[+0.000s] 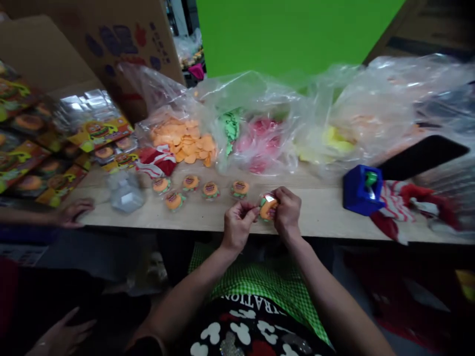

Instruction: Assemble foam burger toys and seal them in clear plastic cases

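Note:
A small toy hamburger [267,207], with an orange bun and shiny clear wrapping, is held between my two hands over the table's front edge. My right hand [287,210] is closed around its right side. On its left, my left hand [238,225] pinches thumb and fingers together at the edge of it or its wrapping; the fingertips are too small to make out fully. To the left lie several similar wrapped hamburgers, the nearest hamburger [240,188] just above my left hand.
Behind are plastic bags of orange pieces [185,141], green pieces [230,129], pink pieces [261,141] and yellow pieces [337,140]. A blue tape dispenser [361,190] stands right. Boxed hamburgers [104,136] are stacked left, near another person's hand [76,212].

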Demonstrator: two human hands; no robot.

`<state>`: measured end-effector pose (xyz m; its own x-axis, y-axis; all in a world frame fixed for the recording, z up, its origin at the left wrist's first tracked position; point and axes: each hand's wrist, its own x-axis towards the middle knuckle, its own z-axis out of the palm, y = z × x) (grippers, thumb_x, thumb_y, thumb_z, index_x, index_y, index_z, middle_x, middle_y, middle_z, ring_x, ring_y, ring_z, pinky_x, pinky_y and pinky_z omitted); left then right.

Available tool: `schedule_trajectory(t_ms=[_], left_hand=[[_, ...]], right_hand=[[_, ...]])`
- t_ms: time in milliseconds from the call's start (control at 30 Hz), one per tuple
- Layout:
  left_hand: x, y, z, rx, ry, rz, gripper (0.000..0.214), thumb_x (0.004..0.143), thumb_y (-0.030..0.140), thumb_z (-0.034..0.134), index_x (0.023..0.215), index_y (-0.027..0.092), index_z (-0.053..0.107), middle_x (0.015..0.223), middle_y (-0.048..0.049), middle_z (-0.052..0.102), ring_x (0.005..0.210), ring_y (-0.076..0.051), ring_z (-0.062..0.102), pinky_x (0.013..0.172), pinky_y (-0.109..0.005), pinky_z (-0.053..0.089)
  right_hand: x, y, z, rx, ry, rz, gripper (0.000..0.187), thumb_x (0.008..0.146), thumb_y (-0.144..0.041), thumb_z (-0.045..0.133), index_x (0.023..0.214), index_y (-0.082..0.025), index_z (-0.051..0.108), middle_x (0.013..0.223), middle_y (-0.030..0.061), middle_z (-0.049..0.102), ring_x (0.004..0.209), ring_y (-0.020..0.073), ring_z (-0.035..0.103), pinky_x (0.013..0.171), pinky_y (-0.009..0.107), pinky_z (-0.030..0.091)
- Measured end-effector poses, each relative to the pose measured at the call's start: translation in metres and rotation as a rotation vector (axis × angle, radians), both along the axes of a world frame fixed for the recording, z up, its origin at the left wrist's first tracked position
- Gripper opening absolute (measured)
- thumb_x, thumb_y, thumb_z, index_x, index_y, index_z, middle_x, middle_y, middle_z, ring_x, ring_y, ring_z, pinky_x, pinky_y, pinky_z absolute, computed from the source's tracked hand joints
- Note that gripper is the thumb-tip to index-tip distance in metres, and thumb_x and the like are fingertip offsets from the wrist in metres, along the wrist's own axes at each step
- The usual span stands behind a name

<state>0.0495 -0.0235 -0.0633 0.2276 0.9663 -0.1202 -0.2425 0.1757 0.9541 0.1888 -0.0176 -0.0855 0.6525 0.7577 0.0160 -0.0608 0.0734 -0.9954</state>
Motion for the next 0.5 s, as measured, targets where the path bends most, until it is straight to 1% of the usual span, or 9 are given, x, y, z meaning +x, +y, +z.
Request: schedule_trajectory(t_ms=[67,133,200,300,333,367,433,467,500], left_hand=[[-0.003,0.001,0.001,-0.003,0.016,0.002,0.031,0.071,0.039,0.081,0.077,0.013,0.065,0.065,0.0012,0.061,0.057,-0.009,0.054,0.059,-0.022,0.046],[-0.007,0.003,0.004,-0.023,0.020,-0.030,0.033,0.072,0.041,0.081,0.079,0.013,0.066,0.069,0.0000,0.063,0.059,-0.009,0.055,0.059,-0.022,0.048],[-0.010,0.006,0.008,-0.028,0.036,-0.092,0.037,0.069,0.039,0.085,0.091,0.014,0.068,0.081,-0.0016,0.066,0.068,-0.011,0.059,0.064,-0.022,0.050],[-0.010,0.007,0.014,-0.014,0.048,-0.300,0.061,0.060,0.028,0.091,0.114,0.018,0.064,0.099,-0.0040,0.070,0.087,-0.015,0.065,0.078,-0.023,0.052],[-0.009,0.007,0.015,-0.009,0.043,-0.371,0.065,0.060,0.026,0.091,0.117,0.018,0.063,0.103,-0.0046,0.070,0.092,-0.016,0.066,0.083,-0.024,0.052],[-0.008,0.006,0.015,-0.004,0.034,-0.415,0.062,0.062,0.026,0.090,0.117,0.018,0.063,0.104,-0.0048,0.070,0.094,-0.017,0.066,0.085,-0.025,0.052],[-0.005,0.006,0.015,-0.014,0.020,-0.408,0.053,0.067,0.027,0.087,0.113,0.017,0.064,0.103,-0.0043,0.071,0.092,-0.016,0.066,0.085,-0.025,0.052],[-0.005,0.006,0.014,-0.039,0.013,-0.372,0.051,0.067,0.028,0.087,0.111,0.017,0.064,0.101,-0.0038,0.071,0.090,-0.016,0.066,0.083,-0.024,0.053],[-0.005,0.007,0.015,-0.076,0.004,-0.337,0.051,0.067,0.029,0.087,0.110,0.017,0.064,0.099,-0.0035,0.071,0.087,-0.015,0.066,0.080,-0.024,0.053]], right_hand=[[0.000,0.001,0.000,-0.004,0.025,0.023,0.021,0.076,-0.032,0.054,0.058,-0.021,0.051,0.056,-0.0030,0.049,0.052,0.0128,0.042,0.049,0.028,0.033],[-0.001,0.001,0.002,-0.014,0.025,0.045,0.022,0.076,-0.033,0.054,0.058,-0.021,0.050,0.055,-0.0032,0.047,0.052,0.0129,0.041,0.049,0.028,0.033],[-0.004,-0.002,0.007,-0.031,-0.005,0.068,0.023,0.077,-0.034,0.054,0.058,-0.021,0.049,0.054,-0.0036,0.046,0.052,0.0131,0.041,0.049,0.028,0.033],[-0.012,-0.011,0.018,-0.077,-0.087,0.116,0.025,0.076,-0.035,0.055,0.056,-0.022,0.049,0.052,-0.0035,0.046,0.053,0.0136,0.042,0.051,0.028,0.033],[-0.012,-0.014,0.022,-0.096,-0.118,0.138,0.024,0.076,-0.036,0.055,0.058,-0.021,0.051,0.053,-0.0032,0.048,0.054,0.0142,0.044,0.053,0.028,0.034],[-0.009,-0.018,0.027,-0.113,-0.161,0.169,0.022,0.077,-0.037,0.056,0.062,-0.021,0.055,0.056,-0.0025,0.052,0.057,0.0150,0.047,0.055,0.028,0.037],[0.011,-0.026,0.036,-0.158,-0.275,0.235,0.017,0.075,-0.035,0.056,0.075,-0.020,0.064,0.072,0.0001,0.063,0.070,0.0171,0.055,0.064,0.029,0.043],[0.028,-0.031,0.042,-0.195,-0.328,0.240,0.019,0.074,-0.033,0.056,0.083,-0.020,0.067,0.081,0.0016,0.066,0.076,0.0180,0.058,0.068,0.029,0.045],[0.050,-0.038,0.047,-0.247,-0.369,0.201,0.023,0.071,-0.029,0.057,0.088,-0.020,0.069,0.089,0.0028,0.067,0.081,0.0183,0.059,0.071,0.029,0.046]])
